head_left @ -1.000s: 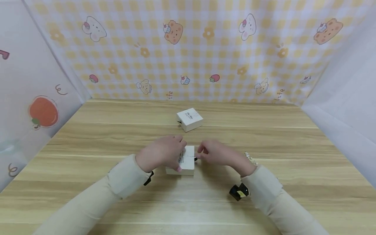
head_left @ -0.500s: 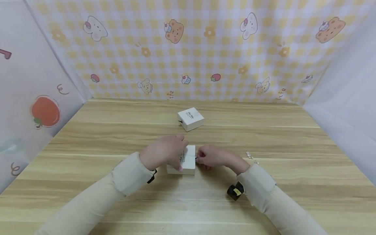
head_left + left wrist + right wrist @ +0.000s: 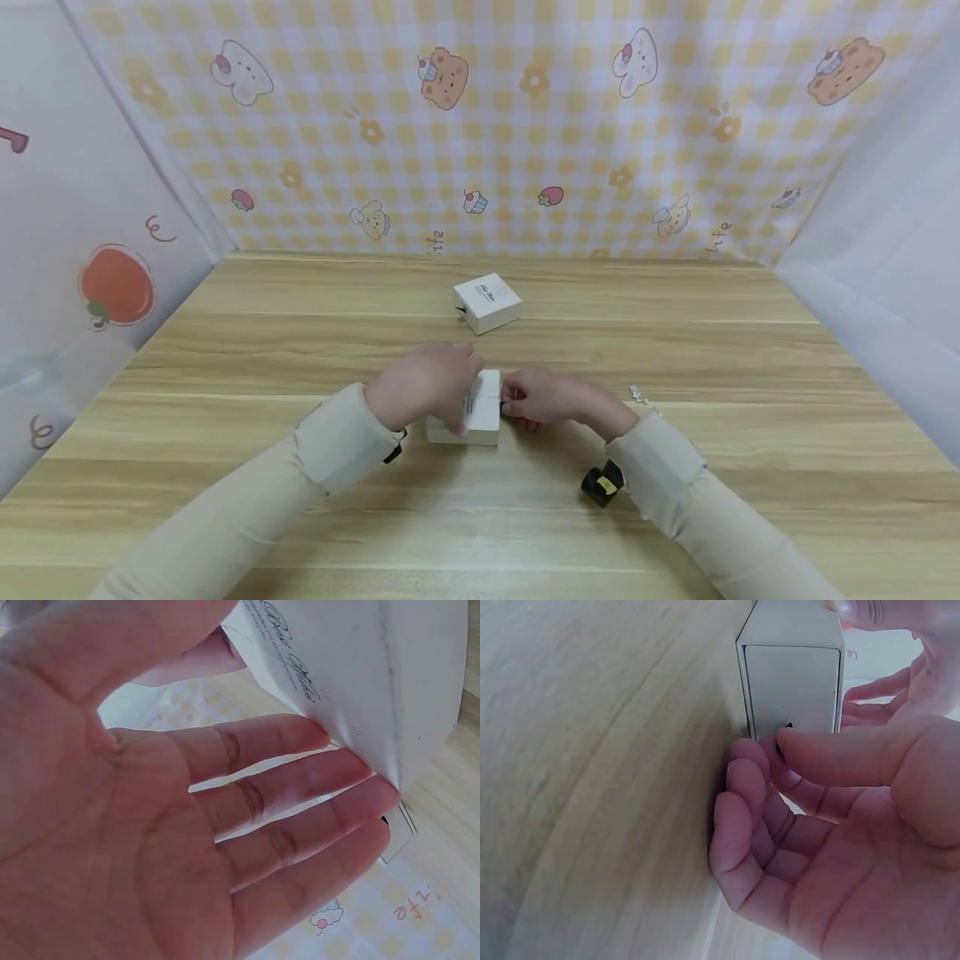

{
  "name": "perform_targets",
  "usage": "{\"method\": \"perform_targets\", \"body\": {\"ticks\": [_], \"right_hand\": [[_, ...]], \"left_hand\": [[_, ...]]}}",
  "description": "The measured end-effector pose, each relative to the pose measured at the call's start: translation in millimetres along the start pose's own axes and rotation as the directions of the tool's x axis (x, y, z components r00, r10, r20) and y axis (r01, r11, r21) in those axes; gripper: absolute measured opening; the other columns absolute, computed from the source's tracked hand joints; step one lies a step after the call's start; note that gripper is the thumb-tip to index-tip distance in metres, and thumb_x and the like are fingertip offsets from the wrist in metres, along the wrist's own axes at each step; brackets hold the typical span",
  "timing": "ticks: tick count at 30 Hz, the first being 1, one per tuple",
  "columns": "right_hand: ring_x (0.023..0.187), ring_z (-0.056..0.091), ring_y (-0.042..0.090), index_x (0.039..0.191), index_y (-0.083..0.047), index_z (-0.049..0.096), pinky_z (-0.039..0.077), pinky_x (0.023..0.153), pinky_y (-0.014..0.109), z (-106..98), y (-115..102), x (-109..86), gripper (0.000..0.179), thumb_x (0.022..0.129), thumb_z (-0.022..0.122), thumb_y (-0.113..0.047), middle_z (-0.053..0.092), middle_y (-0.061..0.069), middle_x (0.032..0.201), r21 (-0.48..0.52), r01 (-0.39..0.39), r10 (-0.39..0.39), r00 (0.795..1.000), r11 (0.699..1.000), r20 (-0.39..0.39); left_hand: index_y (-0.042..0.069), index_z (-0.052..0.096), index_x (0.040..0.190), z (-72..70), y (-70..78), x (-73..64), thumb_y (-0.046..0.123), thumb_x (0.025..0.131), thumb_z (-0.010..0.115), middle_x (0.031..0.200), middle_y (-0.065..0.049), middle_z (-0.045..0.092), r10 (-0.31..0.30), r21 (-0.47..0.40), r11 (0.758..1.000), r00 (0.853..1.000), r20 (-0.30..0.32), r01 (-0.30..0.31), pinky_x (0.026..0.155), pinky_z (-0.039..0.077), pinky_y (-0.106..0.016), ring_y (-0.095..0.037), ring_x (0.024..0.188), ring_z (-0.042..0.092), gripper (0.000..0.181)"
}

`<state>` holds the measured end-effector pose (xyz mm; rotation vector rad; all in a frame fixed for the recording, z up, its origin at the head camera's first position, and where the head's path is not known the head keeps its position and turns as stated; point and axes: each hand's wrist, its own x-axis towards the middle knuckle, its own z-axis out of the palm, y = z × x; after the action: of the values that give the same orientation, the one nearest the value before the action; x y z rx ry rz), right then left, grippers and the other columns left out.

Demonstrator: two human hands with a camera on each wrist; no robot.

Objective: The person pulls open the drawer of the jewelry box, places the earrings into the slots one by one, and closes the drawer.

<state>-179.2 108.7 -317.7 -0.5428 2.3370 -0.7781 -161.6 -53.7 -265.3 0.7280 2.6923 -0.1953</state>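
Note:
A small white drawer box (image 3: 487,408) with dark script lettering lies on the table in front of me. My left hand (image 3: 427,387) holds it from the left, thumb at the near side and fingers at the far side; in the left wrist view those fingertips (image 3: 367,787) touch its edge. To the right, my right hand (image 3: 543,396) pinches a short black ribbon pull (image 3: 781,748) between thumb and index finger. The ribbon comes out of the drawer front (image 3: 795,686), which sits flush in its sleeve in the right wrist view. Most of the ribbon is hidden by the fingers.
A second white box (image 3: 487,304) with a black pull stands farther back, turned at an angle. Small silvery jewellery (image 3: 636,393) lies on the wooden table (image 3: 712,350) near my right wrist. A yellow checked curtain (image 3: 525,150) hangs behind the table.
My right hand has come in to the box's right side, and its thumb and index finger have taken hold of the black ribbon. The left hand and both boxes stay nearly where they were.

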Motion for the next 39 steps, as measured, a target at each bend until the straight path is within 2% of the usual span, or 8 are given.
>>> {"method": "perform_targets", "body": {"ticks": [6,15,24,39], "right_hand": [[0.061,0.052,0.013,0.081,-0.007,0.053,0.044,0.053,0.023,0.1,-1.5,0.4,0.013,0.094,0.051,-0.009,0.054,0.004,0.07,-0.044,0.004,-0.004,1.0,0.999,-0.004],[0.058,0.053,0.011,0.08,-0.007,0.055,0.045,0.053,0.022,4.4,-5.3,1.2,0.011,0.091,0.056,-0.007,0.055,0.002,0.066,-0.171,0.002,-0.016,0.996,0.985,-0.083],[0.058,0.053,0.011,0.075,-0.007,0.055,0.044,0.052,0.021,0.9,-1.2,-4.1,0.014,0.089,0.058,-0.006,0.055,0.002,0.066,-0.192,-0.003,-0.017,0.994,0.981,-0.104],[0.055,0.049,0.009,0.07,-0.007,0.054,0.04,0.052,0.019,-4.4,7.2,-11.4,0.016,0.085,0.058,-0.001,0.052,-0.001,0.061,-0.209,0.02,-0.045,0.992,0.978,-0.115]], "left_hand": [[0.005,0.053,0.121,-0.9,0.5,0.9,0.035,0.064,0.085,0.112,-0.007,0.056,-0.007,0.015,1.0,1.0,0.01,0.007,0.087,0.048,-0.035,-0.021,0.097,0.055,0.072],[0.006,0.053,0.122,-0.7,-1.1,3.8,0.038,0.063,0.085,0.112,-0.006,0.055,-0.015,0.044,0.999,1.0,0.023,0.014,0.086,0.048,-0.035,-0.019,0.096,0.054,0.074],[0.007,0.053,0.121,-1.8,-0.2,1.0,0.034,0.063,0.085,0.112,-0.005,0.056,-0.028,0.007,1.0,0.999,0.024,0.028,0.086,0.048,-0.035,-0.019,0.097,0.054,0.072],[0.008,0.054,0.12,0.4,-0.1,2.0,0.035,0.063,0.085,0.111,-0.004,0.055,-0.025,0.008,1.0,1.0,0.014,0.025,0.085,0.048,-0.036,-0.02,0.097,0.054,0.071]]}}
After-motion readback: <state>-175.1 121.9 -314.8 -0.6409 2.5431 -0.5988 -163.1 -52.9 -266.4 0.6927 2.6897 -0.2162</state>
